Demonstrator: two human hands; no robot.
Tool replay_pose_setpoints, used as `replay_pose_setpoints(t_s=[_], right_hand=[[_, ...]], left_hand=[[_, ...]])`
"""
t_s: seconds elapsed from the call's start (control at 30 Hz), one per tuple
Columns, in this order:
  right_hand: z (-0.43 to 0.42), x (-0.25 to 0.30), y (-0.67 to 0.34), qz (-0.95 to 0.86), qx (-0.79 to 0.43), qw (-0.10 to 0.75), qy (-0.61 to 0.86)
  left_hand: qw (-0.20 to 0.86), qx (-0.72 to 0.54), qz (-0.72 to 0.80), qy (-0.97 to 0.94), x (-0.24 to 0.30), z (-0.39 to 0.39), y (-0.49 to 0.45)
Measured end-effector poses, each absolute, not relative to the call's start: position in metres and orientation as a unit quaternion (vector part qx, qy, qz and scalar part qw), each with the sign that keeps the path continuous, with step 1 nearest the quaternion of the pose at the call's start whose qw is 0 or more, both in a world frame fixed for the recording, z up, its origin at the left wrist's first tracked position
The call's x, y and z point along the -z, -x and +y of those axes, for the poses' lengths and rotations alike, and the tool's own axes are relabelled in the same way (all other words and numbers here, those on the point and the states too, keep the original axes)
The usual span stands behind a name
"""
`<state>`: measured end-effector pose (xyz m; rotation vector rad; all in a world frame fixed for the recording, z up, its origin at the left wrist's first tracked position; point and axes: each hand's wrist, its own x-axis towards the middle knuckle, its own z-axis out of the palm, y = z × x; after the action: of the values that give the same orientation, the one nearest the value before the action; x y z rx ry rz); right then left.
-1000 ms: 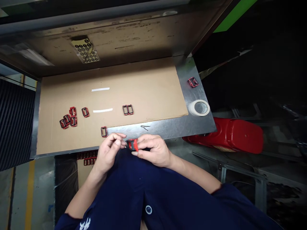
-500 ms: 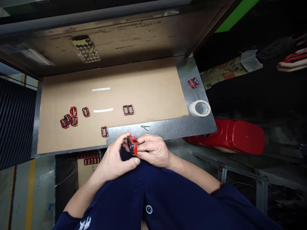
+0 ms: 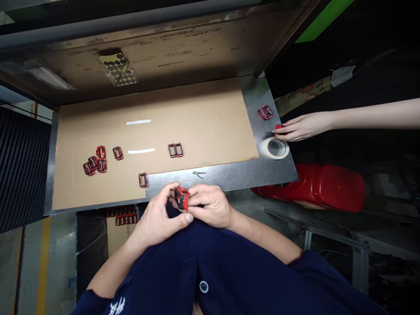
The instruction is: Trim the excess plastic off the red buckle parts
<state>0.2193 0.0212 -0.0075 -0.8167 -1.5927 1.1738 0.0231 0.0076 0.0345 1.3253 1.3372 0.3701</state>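
Close to my body, in front of the table edge, both my hands hold one small red-and-black plastic frame [image 3: 181, 198]. My left hand [image 3: 160, 214] grips it between the fingers at its top and the thumb below. On the other side, my right hand [image 3: 210, 204] pinches its right edge. Several similar frames lie on the cardboard: a cluster at the left [image 3: 97, 162], a single frame [image 3: 117, 152] beside it, a pair side by side [image 3: 175, 150], and one frame [image 3: 142, 180] at the cardboard's front edge. Tweezers [image 3: 199, 175] rest on the metal just beyond my hands.
A co-worker's hand [image 3: 295, 127] holds a red part over the table's right end. Near it are another frame [image 3: 266, 112] and a tape roll [image 3: 274, 148]. A sticker sheet [image 3: 118, 69] hangs at the back. Below right stands a red stool [image 3: 337, 187]; below left, boxed frames [image 3: 126, 219].
A co-worker's hand has come in from the right with a red part, reaching the table beside the tape roll. My hands and the frame in them have barely moved.
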Motion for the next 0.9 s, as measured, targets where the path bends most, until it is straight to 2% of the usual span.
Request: replay_pose_setpoints(t_s=[0.13,0.4,0.9], right_hand=[[0.021,0.007,-0.220,-0.648,-0.498,0.461,0.345],[0.022,0.008,-0.218,-0.687,-0.436,0.472,0.341],[0.023,0.004,-0.216,-0.691,-0.408,0.481,0.354]], left_hand=[[0.567,-0.164,0.571,-0.570,-0.033,0.007,-0.023],[0.530,-0.214,0.566,-0.594,-0.026,0.002,-0.020],[0.398,-0.296,0.502,-0.709,-0.022,0.000,-0.023]])
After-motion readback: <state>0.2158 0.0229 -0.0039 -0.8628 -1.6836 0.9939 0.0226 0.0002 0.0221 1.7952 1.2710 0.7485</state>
